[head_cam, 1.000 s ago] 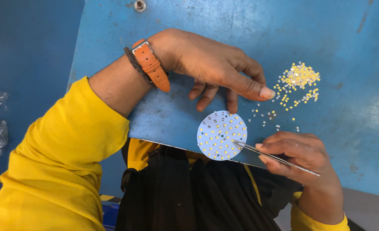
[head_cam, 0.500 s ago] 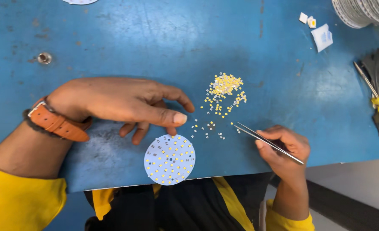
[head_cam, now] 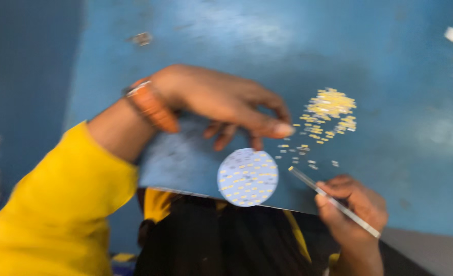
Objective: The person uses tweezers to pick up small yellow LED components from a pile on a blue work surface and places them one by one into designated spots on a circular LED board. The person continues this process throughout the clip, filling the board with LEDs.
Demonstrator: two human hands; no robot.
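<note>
blurry shot, right hand (head_cam: 351, 207) with fingers pinched on thin metal tweezers (head_cam: 334, 201), tip just right of round white LED board (head_cam: 248, 177) at near tabletop edge, left hand (head_cam: 221, 99) fingers loosely curled just above it, holding nothing, little yellow chips pile (head_cam: 328, 115) far right, scuffed blue tabletop (head_cam: 390, 61)

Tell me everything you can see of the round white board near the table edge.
The round white board is a flat disc, pale with rows of small yellow chips across its face. It lies flat on the blue table at the near edge. The left hand hovers just above it; blur hides any contact. The tweezers tip points beside it.
</note>
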